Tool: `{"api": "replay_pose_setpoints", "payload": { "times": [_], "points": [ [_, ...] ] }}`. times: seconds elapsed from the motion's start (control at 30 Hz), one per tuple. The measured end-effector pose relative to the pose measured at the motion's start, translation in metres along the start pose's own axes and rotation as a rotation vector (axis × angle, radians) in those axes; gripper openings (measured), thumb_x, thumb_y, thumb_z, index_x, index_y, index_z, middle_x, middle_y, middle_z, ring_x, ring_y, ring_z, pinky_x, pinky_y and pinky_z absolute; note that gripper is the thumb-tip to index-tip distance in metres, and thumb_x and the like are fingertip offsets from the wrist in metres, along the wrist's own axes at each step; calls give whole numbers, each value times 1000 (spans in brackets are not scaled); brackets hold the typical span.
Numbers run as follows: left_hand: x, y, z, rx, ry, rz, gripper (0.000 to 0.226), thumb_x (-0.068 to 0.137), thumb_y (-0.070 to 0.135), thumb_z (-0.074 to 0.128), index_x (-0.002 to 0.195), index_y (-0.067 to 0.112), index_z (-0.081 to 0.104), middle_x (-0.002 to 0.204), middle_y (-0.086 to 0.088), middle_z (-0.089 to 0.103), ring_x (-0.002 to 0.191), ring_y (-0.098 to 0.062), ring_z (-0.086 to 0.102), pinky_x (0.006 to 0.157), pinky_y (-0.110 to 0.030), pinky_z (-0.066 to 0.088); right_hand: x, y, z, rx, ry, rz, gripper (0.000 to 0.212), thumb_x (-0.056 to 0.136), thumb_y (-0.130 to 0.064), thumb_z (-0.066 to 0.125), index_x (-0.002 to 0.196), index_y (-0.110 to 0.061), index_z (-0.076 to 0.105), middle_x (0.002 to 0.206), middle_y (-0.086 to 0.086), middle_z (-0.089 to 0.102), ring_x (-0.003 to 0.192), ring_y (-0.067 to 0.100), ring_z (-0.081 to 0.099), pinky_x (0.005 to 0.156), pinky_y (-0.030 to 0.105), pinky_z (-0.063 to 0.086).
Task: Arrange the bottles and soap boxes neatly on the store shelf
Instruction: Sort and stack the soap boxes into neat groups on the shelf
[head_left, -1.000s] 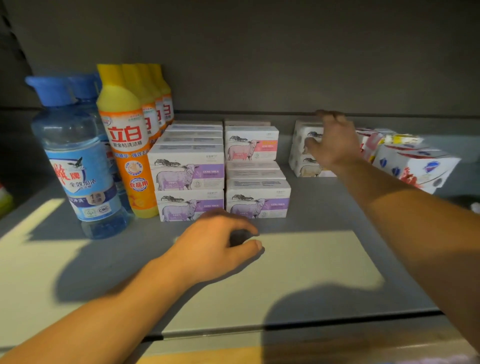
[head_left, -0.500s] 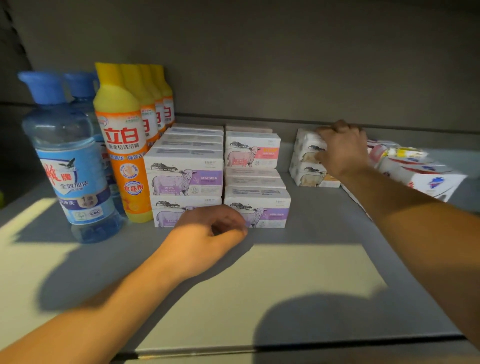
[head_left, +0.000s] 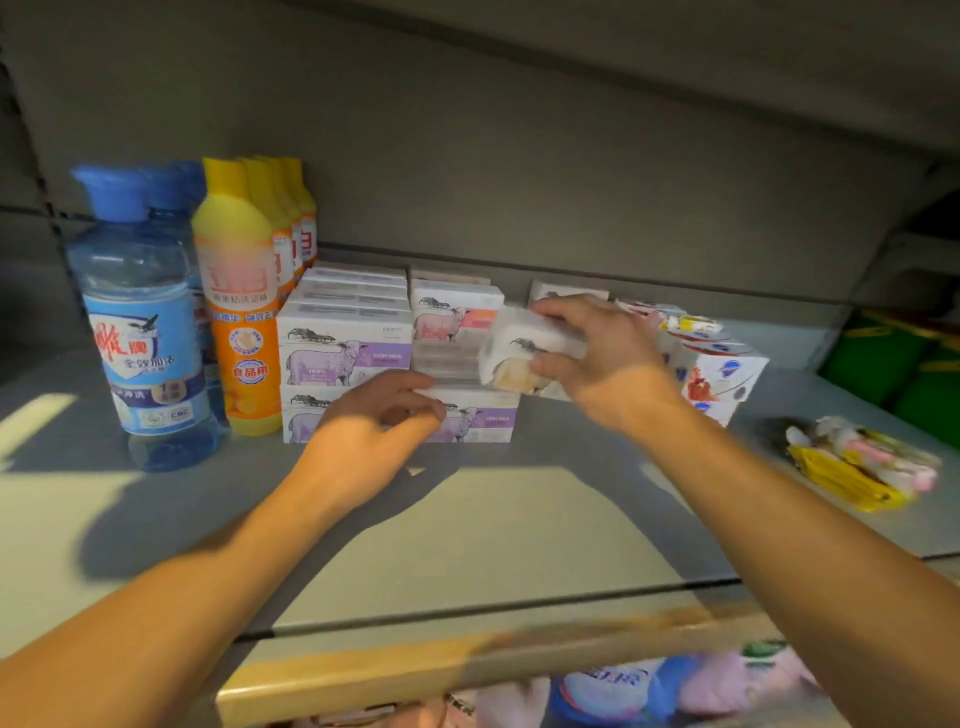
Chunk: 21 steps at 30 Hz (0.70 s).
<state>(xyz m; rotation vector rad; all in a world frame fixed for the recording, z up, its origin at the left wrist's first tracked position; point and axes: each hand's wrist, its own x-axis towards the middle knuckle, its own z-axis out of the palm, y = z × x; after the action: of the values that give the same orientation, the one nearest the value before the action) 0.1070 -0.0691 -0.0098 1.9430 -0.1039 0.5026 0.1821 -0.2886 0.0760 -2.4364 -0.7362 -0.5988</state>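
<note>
White cardboard, printed with a sheep and a tan patch, makes up the small soap box (head_left: 524, 353) that the right hand (head_left: 597, 358) pinches between thumb below and fingers curled over its top; it is held off the grey metal shelf (head_left: 467, 519), tilted, its long axis running roughly left to right, just right of the two-column stack of white-and-lilac sheep-printed soap boxes (head_left: 395, 364) and level with that stack's upper tier; so the open slot, as I judge it, lies leftward and a little back from the hand. The left hand (head_left: 374, 431) is nearer the stack, fingers loosely curled against the front of the lower boxes, seeming to steady them; whether it actually grips one I cannot tell. Behind the right hand sits a further white box (head_left: 566, 292), then a leaning heap of white red-and-blue printed soap cartons (head_left: 722, 369); these look slick and sharp-edged. Leftward stand glossy orange-and-yellow plastic bottles (head_left: 244, 322) and clear blue-capped bottles (head_left: 145, 322), upright in rows; crinkled yellow-and-pink packets (head_left: 857, 462) lie far right.
</note>
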Motion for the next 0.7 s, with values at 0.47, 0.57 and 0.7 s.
{"api": "replay_pose_setpoints", "payload": {
  "times": [0.47, 0.57, 0.7],
  "points": [
    [-14, 6, -3, -534, -177, -293, 18, 93, 18, 61, 104, 5, 67, 94, -16, 75, 77, -30, 73, 62, -31, 60, -101, -24, 45, 829, -63, 247, 61, 75, -16, 76, 125, -40, 50, 114, -12, 67, 106, 10, 65, 81, 24, 55],
    [-13, 4, -4, -611, -144, -350, 17, 94, 19, 61, 102, 5, 65, 87, -21, 74, 64, -28, 71, 55, -29, 58, -107, -17, 52, 877, -117, 235, 70, 72, -15, 71, 126, -50, 43, 107, -28, 67, 98, 4, 68, 73, 25, 57],
    [-12, 4, -5, -624, -194, -384, 26, 93, 26, 60, 106, 4, 64, 78, -21, 71, 56, -26, 67, 50, -29, 56, -104, -12, 57, 889, -83, 235, 60, 81, -14, 72, 125, -47, 49, 114, -14, 69, 99, 8, 68, 74, 24, 56]
  ]
}}
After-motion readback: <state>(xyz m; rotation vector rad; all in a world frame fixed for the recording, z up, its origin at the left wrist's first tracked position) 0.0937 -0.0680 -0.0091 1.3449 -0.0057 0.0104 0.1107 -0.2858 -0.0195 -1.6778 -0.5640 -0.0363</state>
